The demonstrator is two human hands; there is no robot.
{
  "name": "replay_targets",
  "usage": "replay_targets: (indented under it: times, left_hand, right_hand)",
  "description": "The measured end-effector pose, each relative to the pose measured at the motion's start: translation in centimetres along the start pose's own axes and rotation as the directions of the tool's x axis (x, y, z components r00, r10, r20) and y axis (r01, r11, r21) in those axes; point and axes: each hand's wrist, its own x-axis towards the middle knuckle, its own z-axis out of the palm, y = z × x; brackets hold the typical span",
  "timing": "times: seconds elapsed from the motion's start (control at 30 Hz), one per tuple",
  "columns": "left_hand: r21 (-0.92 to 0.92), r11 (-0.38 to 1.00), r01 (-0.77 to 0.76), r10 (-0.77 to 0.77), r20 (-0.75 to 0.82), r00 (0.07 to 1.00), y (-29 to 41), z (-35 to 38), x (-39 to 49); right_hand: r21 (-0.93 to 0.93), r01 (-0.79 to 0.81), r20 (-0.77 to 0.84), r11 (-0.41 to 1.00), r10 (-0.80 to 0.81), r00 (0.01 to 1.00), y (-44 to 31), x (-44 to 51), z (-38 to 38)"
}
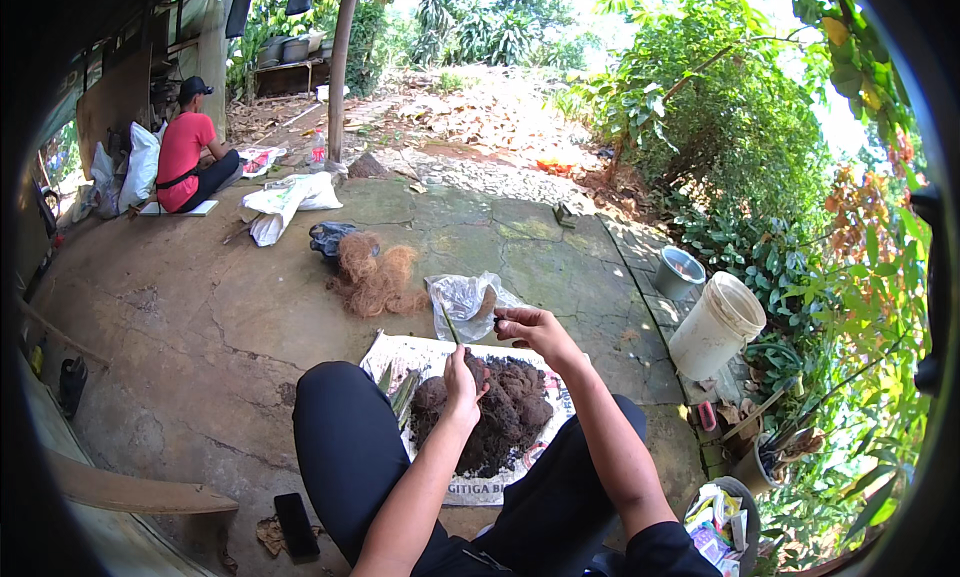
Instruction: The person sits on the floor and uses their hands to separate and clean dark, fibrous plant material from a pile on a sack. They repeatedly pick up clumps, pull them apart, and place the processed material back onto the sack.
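Note:
My left hand (462, 388) grips the base of a thin green plant stem (448, 318), with a dark clump of soil at its lower end. The stem tilts up and to the left. Beyond and to the right, my right hand (531, 334) hovers with bent fingers and dark, soiled fingertips; whether something small is pinched there cannot be told. Just past those fingertips a clear plastic bag (450, 292) lies on the ground, a brown piece (486, 305) showing at it. Beneath both hands, a heap of dark soil (517, 404) rests on a printed white sack (480, 494).
Brown fibre (379, 277) lies ahead beside a black plastic bag (330, 238). Pails stand right: a white bucket (716, 329) and a grey bucket (679, 273). A phone (296, 526) lies by my left leg. Another person (186, 149) sits at the far left near white sacks (289, 202).

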Motion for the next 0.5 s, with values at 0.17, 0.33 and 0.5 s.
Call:
replay_targets:
  times: [0.17, 0.33, 0.5]
  left_hand:
    - [0.005, 1.000, 0.008, -0.008, -0.009, 1.000, -0.1, 0.0, 0.1]
    - [0.004, 1.000, 0.008, -0.008, 0.005, 1.000, -0.2, 0.0, 0.2]
    - [-0.002, 1.000, 0.010, -0.010, -0.001, 1.000, -0.2, 0.0, 0.3]
  right_hand:
    - [0.035, 0.038, 0.016, 0.999, -0.038, 0.999, 1.3, 0.9, -0.2]
    - [-0.048, 0.094, 0.019, 0.994, -0.093, 0.995, 2.5, 1.9, -0.3]
    - [-0.124, -0.031, -0.034, 0.992, 0.027, 0.999, 2.6, 1.7, 0.2]
